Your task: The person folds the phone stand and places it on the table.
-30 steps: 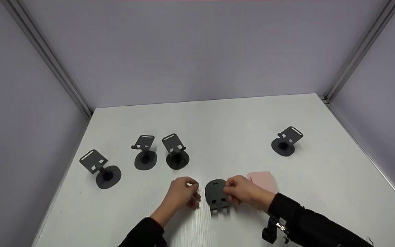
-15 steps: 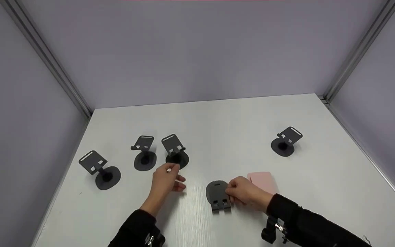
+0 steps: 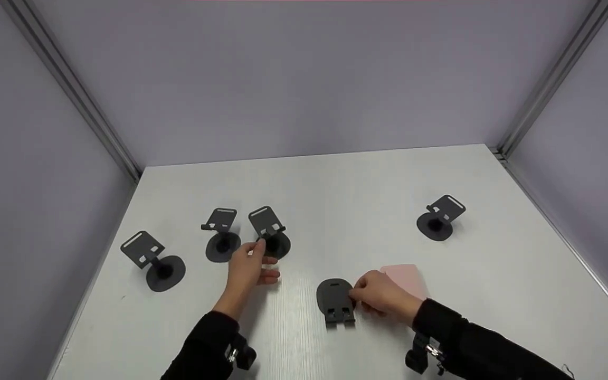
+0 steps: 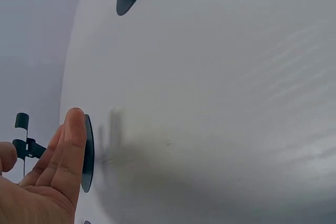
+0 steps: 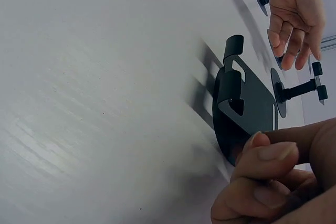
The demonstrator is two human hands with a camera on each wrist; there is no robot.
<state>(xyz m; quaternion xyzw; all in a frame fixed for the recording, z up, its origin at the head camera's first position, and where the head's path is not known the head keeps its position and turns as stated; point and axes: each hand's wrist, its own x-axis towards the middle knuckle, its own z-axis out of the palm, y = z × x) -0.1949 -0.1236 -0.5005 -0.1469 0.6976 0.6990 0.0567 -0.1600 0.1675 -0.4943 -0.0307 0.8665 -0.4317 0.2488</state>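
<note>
Left hand [image 3: 246, 269] reaches out at about 11 o'clock from the person, fingers straight and relaxed, fingertips touching the round base of an upright black phone stand [image 3: 269, 232]; nothing gripped. Left wrist view shows the fingers [image 4: 65, 150] flat against the base edge. Right hand [image 3: 380, 295] sits at about 1 o'clock, fingers curled and pinching the right edge of a folded black phone stand [image 3: 334, 301] lying flat on the white table [image 3: 346, 200]. A pink card-like object [image 3: 407, 277] lies just behind the right hand, partly hidden. Second upright stand [image 3: 220, 235] stands just left of the touched one, a third [image 3: 152, 261] at 10 o'clock near the table's left edge, a fourth [image 3: 438, 217] well apart at 2 o'clock.
</note>
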